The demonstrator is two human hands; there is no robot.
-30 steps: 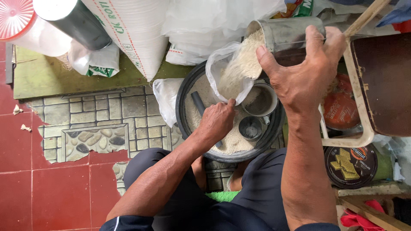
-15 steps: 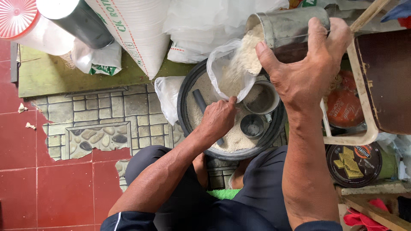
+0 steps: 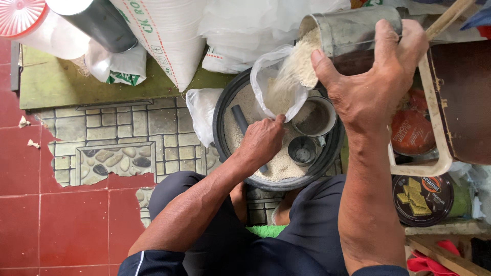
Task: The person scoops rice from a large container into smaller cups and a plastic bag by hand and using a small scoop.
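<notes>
1. Nearest the camera, the person's knees in dark shorts frame the lower edge, with both bare forearms reaching up from them over red floor tiles (image 3: 66, 225) and a patch of stone-pattern flooring.
2. The left hand (image 3: 263, 140) sits over a round black basin (image 3: 327, 158), fingers curled together and pinching the lower edge of a clear plastic bag (image 3: 279, 84) to hold its mouth open.
3. The basin holds white rice (image 3: 279, 163), a dark scoop handle (image 3: 240, 118) and two small metal cups (image 3: 314, 118), one larger than the other.
4. The right hand (image 3: 378, 84) is raised above the basin's right side, fingers wrapped tight around a metal measuring can (image 3: 353, 33) tipped on its side, thumb pressed along its lower wall.
5. Rice spills from the can's mouth straight into the open bag just beside it.
6. To the right lie a round biscuit tin (image 3: 422, 199) and a wooden tray.
7. Farthest off stand white woven sacks (image 3: 163, 36), a dark cylinder and a red-lidded plastic jar (image 3: 23, 18).
</notes>
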